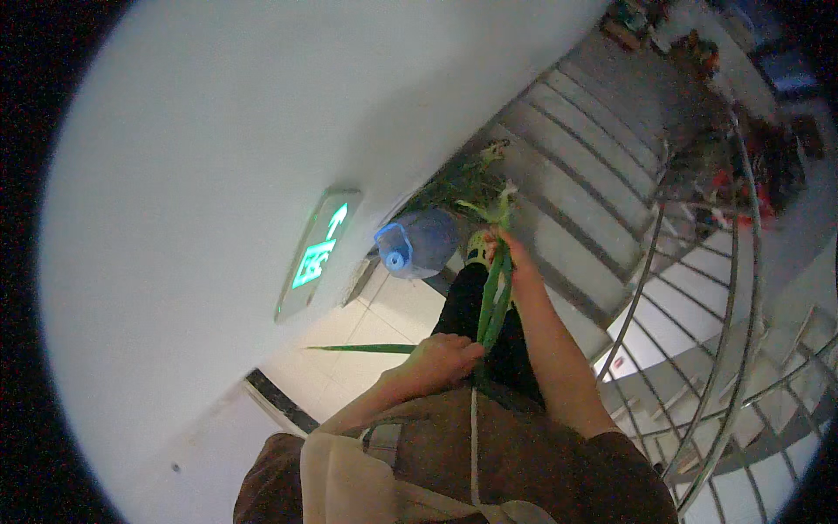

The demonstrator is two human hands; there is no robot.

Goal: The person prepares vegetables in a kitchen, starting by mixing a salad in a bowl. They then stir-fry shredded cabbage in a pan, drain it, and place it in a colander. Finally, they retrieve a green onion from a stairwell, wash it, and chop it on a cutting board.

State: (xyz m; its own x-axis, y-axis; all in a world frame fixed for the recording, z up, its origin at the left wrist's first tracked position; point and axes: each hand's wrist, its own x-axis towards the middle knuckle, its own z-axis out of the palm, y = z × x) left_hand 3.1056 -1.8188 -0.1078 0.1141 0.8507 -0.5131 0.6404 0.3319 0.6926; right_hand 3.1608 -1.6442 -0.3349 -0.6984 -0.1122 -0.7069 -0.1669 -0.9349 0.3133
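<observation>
The person holds long green leaves with both hands. The left hand is closed around the bottom end of the leaves, close to the body. One thin leaf sticks out sideways from this hand, over the pale floor. The right hand is higher up the leaves, with its fingers pinched on them near the top. So the leaves run in a line between the two hands, in front of the dark trouser leg. Just past the right hand sits a big blue water jug, and a heap of green stalks lies beside the jug, at the foot of the grey stairs. A shiny metal railing curves away from the jug, on the far side of the stairs.
</observation>
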